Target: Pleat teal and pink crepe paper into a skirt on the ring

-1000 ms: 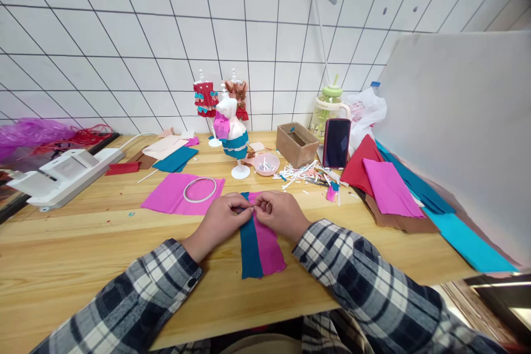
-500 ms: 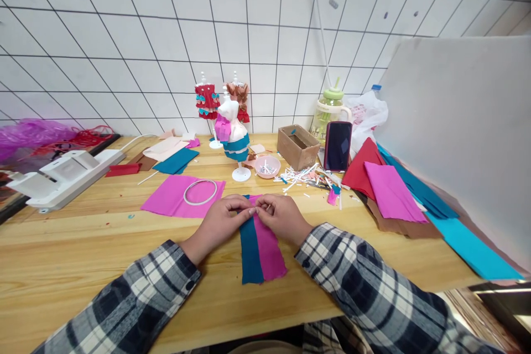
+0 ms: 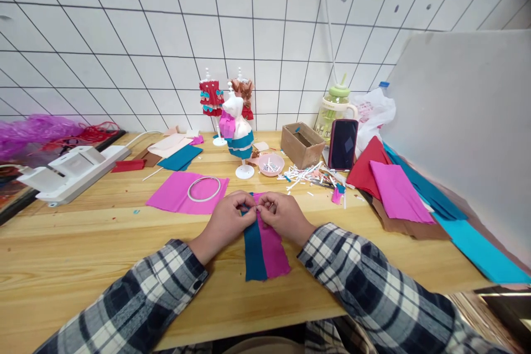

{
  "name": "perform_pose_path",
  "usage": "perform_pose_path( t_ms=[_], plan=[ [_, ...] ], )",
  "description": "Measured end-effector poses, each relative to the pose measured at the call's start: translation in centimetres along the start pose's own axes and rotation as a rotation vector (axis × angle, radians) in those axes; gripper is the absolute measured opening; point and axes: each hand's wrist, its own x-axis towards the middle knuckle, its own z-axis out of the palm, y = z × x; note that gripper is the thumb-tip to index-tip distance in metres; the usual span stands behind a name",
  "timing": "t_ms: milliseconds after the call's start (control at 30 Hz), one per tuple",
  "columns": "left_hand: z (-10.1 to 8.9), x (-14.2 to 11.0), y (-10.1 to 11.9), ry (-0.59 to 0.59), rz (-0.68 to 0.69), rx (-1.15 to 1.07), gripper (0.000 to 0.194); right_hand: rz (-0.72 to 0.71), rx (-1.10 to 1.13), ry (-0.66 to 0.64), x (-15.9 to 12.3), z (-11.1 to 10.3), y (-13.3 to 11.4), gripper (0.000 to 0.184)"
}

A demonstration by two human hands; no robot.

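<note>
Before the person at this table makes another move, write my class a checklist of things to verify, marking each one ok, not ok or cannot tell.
1. Left hand and right hand together over the work: ok, fingertips close.
2. Teal piece and magenta piece side by side, lower ends spread on the table: ok.
3. What the fingertips pinch: cannot tell, too small.
4. Upper ends aligned: cannot tell, hands partly cover them.
5. Ring clear of the hands: ok, on the pink sheet.
6. White scraps all in the bowl: not ok, many lie outside.
</note>
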Motion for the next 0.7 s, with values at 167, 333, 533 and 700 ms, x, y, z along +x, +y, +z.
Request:
perform_pose_path(
  t_ms=[167, 333, 533, 700],
  plan=[
    [0.0, 0.0, 0.2, 0.001, -0.002, -0.026, 0.012, 0.13, 0.305, -0.09, 0.2, 0.2, 0.5, 0.008],
    [-0.1, -0.1, 0.2, 0.003, 0.001, -0.037, 0.013, 0.182, 0.443, -0.096, 0.3, 0.3, 0.5, 0.014],
    [-0.6, 0.1, -0.6, -0.05, -0.003, -0.127, 0.02, 0.179, 0.446, -0.068, 0.5, 0.0, 0.1, 0.015],
    [-0.6, 0.2, -0.9, -0.046, 0.003, -0.223, 0.024, 0.074, 0.277, 0.013, 0.1, -0.2, -0.3, 0.008]
  ],
)
